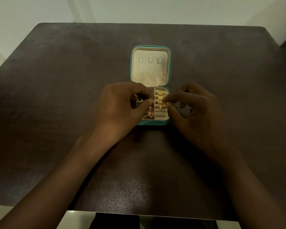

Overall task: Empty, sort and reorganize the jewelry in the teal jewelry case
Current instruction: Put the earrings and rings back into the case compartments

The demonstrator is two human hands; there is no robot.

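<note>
On the table: the teal jewelry case (150, 123) lay open near the middle of the dark wooden table (56, 80), its lid (150, 65) folded flat away from the person, the base nearest them.
Rings: four gold rings (160, 100) stood in a row in the padded roll slots on the right side of the base; the nearer slots were bare.
Pendant: a gold heart-shaped filigree pendant (151, 113) lay in the near left compartment, on what looked like a chain.
Left hand: the left hand (120, 106) hovered over the left compartments, thumb and forefinger pinched close at the middle divider; whether they held anything could not be told.
Right hand: the right hand (193, 109) had thumb and forefinger narrowed on the third ring of the row, seemingly gripping it.
Handling: the rings were probably light, stiff and smooth, best pinched across the ornate top and drawn straight up out of the snug roll; the openwork pendant seemed delicate and its chain limp, apt to tangle, so better lifted by the chain.
Case: soft cream lining, likely light enough to slide, so steadying the base would help.
Surface: flat, dark, faintly glossy; no loose jewelry showed on it.
Room: dim, with pale walls (139, 9) behind.
</note>
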